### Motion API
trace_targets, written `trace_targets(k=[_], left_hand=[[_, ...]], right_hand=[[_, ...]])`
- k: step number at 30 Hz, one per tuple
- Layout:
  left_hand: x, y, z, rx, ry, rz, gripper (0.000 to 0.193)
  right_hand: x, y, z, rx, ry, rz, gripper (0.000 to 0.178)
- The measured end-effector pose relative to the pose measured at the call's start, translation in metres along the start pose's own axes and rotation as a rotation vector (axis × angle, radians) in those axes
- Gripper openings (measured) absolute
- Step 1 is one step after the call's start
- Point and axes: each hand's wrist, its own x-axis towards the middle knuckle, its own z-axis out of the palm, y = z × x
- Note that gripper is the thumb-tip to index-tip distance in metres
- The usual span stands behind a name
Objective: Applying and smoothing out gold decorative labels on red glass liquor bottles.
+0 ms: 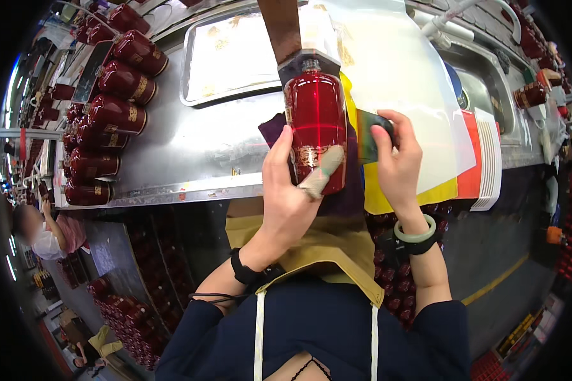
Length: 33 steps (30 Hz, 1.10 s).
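Note:
A deep-red glass bottle [316, 114] with a gold pattern lies in front of me, its clear threaded neck pointing away. Red laser lines cross its surface. My left hand [292, 203] grips it near the base, the wrapped thumb pressed over the gold pattern and the fingers along its left side. To the right of the bottle, my right hand [397, 152] pinches a small dark rounded object [386, 129] between thumb and fingers; its kind is not clear. That hand is apart from the bottle, above a dark greenish sheet. Dark purple cloth [272, 129] lies under the bottle.
Several similar red bottles [117, 114] lie along the left of the metal table [171, 152]. A metal tray [187, 82] holds a white sheet with gold pieces. White, yellow and red sheets [473, 152] overlap at right, near a sink [499, 82]. Another person [57, 232] is far left.

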Motion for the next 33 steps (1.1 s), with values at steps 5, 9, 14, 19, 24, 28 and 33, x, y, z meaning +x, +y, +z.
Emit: trace_targets(k=[5, 9, 14, 19, 24, 28, 33], left_hand=[[-0.011, -0.022, 0.001, -0.452, -0.013, -0.359, 0.083], [-0.004, -0.015, -0.014, -0.208, 0.016, -0.064, 0.09], [-0.008, -0.023, -0.005, -0.321, -0.088, -0.268, 0.098], [-0.011, -0.023, -0.01, -0.338, -0.134, -0.331, 0.079], [-0.013, -0.014, -0.016, -0.293, 0.133, -0.104, 0.07], [-0.024, -0.022, -0.013, -0.076, 0.1, 0.157, 0.044], [-0.028, -0.021, -0.014, -0.06, 0.131, 0.124, 0.042]], right_hand=[[-0.004, -0.002, -0.012, 0.146, -0.007, 0.073, 0.02], [-0.003, -0.006, -0.016, 0.084, 0.021, -0.023, 0.021], [0.004, -0.024, -0.015, -0.233, -0.008, -0.628, 0.027], [-0.022, -0.048, -0.013, -0.25, -0.416, -0.988, 0.029], [-0.001, -0.037, -0.021, -0.337, -0.115, -0.84, 0.03], [-0.036, -0.028, -0.027, -0.282, -0.358, -0.854, 0.03], [-0.023, -0.027, -0.027, -0.256, -0.144, -0.732, 0.022]])
